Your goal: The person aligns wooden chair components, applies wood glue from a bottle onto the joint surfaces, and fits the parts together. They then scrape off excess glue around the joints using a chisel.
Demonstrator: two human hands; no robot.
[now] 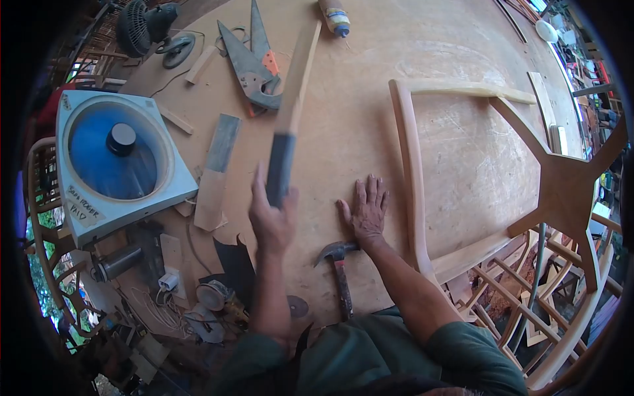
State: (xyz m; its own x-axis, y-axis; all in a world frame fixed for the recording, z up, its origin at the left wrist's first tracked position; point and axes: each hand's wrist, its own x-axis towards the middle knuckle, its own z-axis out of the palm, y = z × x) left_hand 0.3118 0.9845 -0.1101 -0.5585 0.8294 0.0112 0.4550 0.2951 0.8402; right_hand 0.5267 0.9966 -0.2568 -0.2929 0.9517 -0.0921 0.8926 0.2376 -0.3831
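Note:
My left hand (272, 221) grips a long wooden stick (300, 86) by its lower end, where a dark grey covering (281, 168) wraps or faces it. The stick is raised and points away from me. My right hand (368, 214) lies flat on the wooden tabletop (330, 145) with fingers spread, holding nothing. Close to its wrist is a claw hammer (341, 277), its handle toward me. On the right, a curved wooden frame (409, 165) with a cross-shaped end piece (568, 185) rests on the table, near my right forearm.
A boxy fan (125, 152) stands at the left, with a wooden piece with a grey end (218, 171) beside it. Handsaws (254, 76), a small black fan (142, 26) and a bottle (335, 18) lie farther back. A power tool (221, 300) and cables (162, 310) sit at the lower left.

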